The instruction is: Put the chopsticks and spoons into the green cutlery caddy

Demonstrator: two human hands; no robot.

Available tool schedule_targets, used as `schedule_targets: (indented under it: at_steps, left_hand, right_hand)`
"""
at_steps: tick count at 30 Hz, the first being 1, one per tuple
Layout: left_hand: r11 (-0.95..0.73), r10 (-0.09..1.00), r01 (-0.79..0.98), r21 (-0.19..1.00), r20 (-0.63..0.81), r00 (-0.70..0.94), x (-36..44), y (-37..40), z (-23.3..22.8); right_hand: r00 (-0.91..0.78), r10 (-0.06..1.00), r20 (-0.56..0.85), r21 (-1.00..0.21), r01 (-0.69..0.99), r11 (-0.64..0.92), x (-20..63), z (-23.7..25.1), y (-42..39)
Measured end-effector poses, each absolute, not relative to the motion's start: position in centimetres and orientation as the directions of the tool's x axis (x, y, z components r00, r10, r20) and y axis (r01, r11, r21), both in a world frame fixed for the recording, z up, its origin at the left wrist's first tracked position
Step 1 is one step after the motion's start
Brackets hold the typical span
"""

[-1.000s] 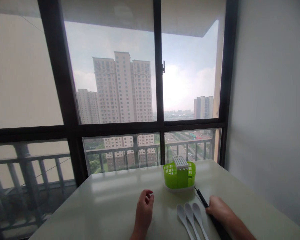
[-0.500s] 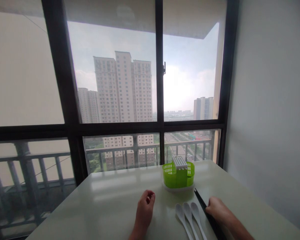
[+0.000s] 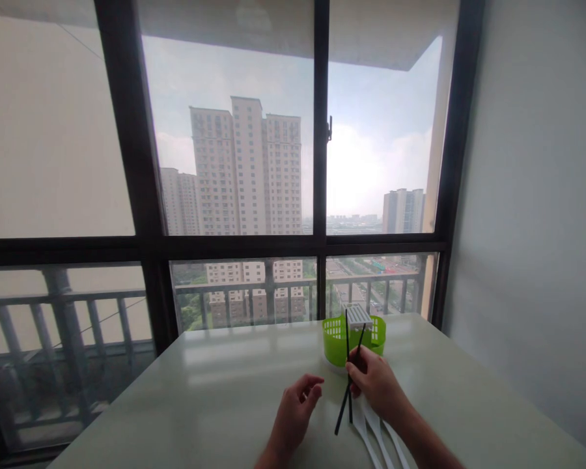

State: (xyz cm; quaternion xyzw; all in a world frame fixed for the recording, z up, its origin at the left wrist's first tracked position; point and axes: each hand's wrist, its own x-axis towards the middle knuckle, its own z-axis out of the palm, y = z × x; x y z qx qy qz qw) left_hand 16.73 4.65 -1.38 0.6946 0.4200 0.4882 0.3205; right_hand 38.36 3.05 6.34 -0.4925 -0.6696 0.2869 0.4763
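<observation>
Fingers (image 3: 357,372) of the right hand (image 3: 377,385) are closed around a pair of black chopsticks (image 3: 348,374), pinching them near mid-length. Sticks stand nearly upright and lifted off the counter (image 3: 215,391). Upper ends cross in front of the green caddy (image 3: 333,342); lower tips hang just above the counter, slightly splayed, one slanting down and left.

Long axis: close to vertical, top leaning a little toward the caddy. Caddy lies straight ahead of the right hand, just beyond the fingertips, at the far side of the counter near the window. A white slotted insert (image 3: 359,315) rises from its middle; the upper stick ends reach about to its height. Whether the sticks touch the caddy cannot be told.

Right hand is clearly the nearer to the caddy. Its forearm comes in from the lower right, wrist raised, back of hand facing up and right.

Left hand (image 3: 295,410) rests low over the counter, left of the sticks and apart from them, fingers loosely curled, holding nothing.

White spoons (image 3: 371,436) lie on the counter under the right wrist, partly hidden by it.
</observation>
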Motion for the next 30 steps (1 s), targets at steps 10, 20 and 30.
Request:
schedule_targets:
  at_steps: [10, 20, 30]
  left_hand:
    - [-0.477, 0.879, 0.473, 0.741, 0.401, 0.259, 17.2, 4.5, -1.6]
    - [-0.432, 0.901, 0.596, 0.677, 0.350, 0.255, 17.5, 4.8, -2.1]
    - [-0.433, 0.901, 0.579, 0.691, 0.323, 0.289, 17.5, 5.1, -2.9]
  right_hand:
    - [-0.266, 0.851, 0.453, -0.743, 0.414, 0.525, 33.5, 4.1, 6.0]
    - [-0.333, 0.858, 0.391, -0.747, 0.430, 0.507, 33.7, 5.1, 6.3]
    - [-0.288, 0.889, 0.357, -0.814, 0.371, 0.447, 34.0, 6.8, 6.8]
